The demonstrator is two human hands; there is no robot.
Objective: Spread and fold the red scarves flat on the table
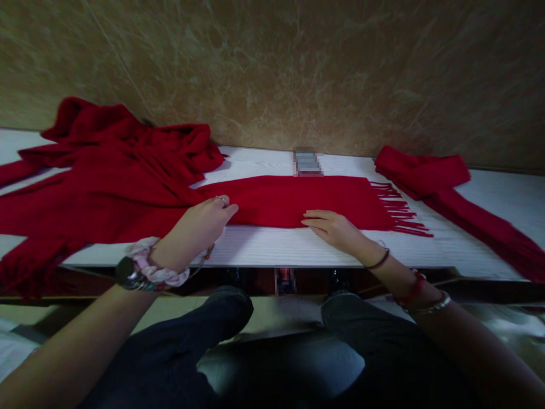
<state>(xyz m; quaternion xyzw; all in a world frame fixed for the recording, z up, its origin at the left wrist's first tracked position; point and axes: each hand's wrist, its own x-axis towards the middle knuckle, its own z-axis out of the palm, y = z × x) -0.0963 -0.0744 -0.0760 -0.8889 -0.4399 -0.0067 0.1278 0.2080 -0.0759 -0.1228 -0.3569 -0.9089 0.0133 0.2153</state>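
Observation:
A red scarf [272, 200] with a fringed right end lies flat along a white tabletop. Its left part runs under a heap of rumpled red cloth [110, 165]. My left hand [208, 218] is closed on the scarf near the heap's right side, fingers curled; the fingertips are partly hidden. Toward the fringe [400, 210], my right hand [334, 230] rests on the scarf's near edge with its fingers stretched out and lying flat.
Another red scarf [443, 187] lies folded at the right, one fringed end reaching the table's front edge. A small blurred-out rectangle [308, 163] sits behind the flat scarf. A marbled wall [272, 74] rises along the back of the white table [264, 250].

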